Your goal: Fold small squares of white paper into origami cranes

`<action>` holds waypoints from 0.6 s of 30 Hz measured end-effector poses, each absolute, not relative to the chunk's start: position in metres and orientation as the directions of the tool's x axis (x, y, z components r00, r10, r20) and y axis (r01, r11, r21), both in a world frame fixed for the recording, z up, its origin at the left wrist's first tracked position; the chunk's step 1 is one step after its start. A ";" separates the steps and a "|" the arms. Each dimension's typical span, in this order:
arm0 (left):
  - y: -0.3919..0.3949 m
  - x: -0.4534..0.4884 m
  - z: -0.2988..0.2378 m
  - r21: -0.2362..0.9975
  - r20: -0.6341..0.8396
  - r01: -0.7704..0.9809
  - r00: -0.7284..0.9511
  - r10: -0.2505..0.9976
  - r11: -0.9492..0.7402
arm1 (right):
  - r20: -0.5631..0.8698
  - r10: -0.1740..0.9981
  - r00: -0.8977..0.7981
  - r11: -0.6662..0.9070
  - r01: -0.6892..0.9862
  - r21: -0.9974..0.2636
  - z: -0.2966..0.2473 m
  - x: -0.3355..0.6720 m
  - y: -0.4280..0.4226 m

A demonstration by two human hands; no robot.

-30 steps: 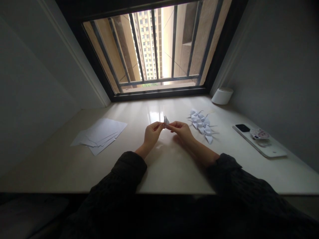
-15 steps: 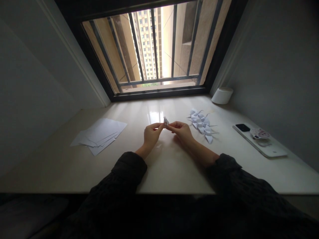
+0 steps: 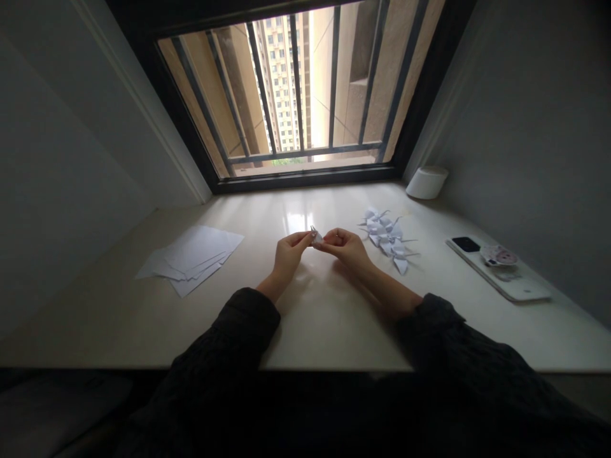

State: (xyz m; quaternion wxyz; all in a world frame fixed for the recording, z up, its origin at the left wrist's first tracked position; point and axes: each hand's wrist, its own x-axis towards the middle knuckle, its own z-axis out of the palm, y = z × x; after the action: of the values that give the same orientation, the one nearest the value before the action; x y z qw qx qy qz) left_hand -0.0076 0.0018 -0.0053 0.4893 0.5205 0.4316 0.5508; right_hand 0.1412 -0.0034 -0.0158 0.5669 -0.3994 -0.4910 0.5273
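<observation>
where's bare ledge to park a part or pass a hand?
Bare ledge: left, between the paper sheets and left hand; front, between the dark sleeves; right, a narrower gap between the folded papers and phone. Crowded: the folded papers bunch beside the right hand; both hands pinch a small folded piece.

Folded paper (image 3: 317,238) between sheets (image 3: 203,251), left, and paper figures (image 3: 382,236), right

Two hands (image 3: 351,250), one held folded paper (image 3: 318,238), several sheets (image 3: 195,248), several folded figures (image 3: 392,245) (overlapping, exact count unclear), one phone (image 3: 499,275), one white container (image 3: 427,183).
</observation>
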 end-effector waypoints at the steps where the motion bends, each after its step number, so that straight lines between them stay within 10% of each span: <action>1: 0.001 -0.008 -0.005 0.985 0.147 -0.094 0.010 0.989 -0.145 | 0.145 0.988 -0.045 0.133 -0.206 -0.970 -0.017 0.142 -0.002; 18: -0.004 -0.004 -0.001 0.987 0.136 -0.071 -0.096 0.986 -0.143 | 0.176 0.981 -0.077 0.157 -0.204 -0.966 -0.015 0.140 -0.002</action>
State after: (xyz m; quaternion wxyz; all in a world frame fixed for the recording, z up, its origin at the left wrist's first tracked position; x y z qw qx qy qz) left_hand -0.0043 -0.0043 -0.0005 0.4594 0.4906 0.4665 0.5750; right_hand 0.1403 -0.0024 -0.0147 0.5633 -0.3799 -0.5113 0.5263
